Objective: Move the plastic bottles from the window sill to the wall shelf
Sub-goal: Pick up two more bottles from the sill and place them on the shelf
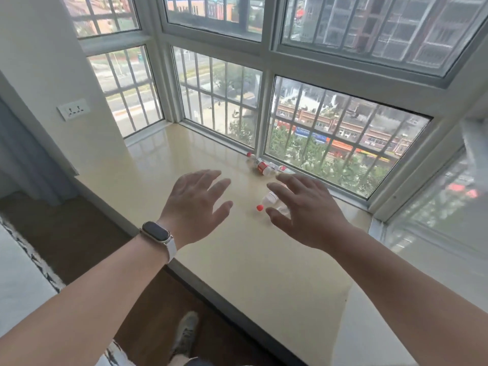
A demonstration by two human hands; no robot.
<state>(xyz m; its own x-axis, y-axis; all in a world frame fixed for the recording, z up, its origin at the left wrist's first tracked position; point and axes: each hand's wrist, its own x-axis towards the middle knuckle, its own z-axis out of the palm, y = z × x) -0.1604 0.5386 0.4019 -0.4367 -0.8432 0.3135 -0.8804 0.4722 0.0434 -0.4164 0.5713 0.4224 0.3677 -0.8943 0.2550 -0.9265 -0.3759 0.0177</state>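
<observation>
Two hands, left hand (195,204) and right hand (306,210), spread wide, empty. Nearest bottle (272,203) lies under right fingers; others (262,166) at 12 o'clock. Sill (237,260) glossy; a nudge could roll it away.

Bright, even daylight through the barred window (343,143), soft sheen and faint pane reflections on the cream window sill (163,154), weak shadows only, wide-angle bending of frame lines toward the edges, slight softness overall, blur at the far right edge.
</observation>
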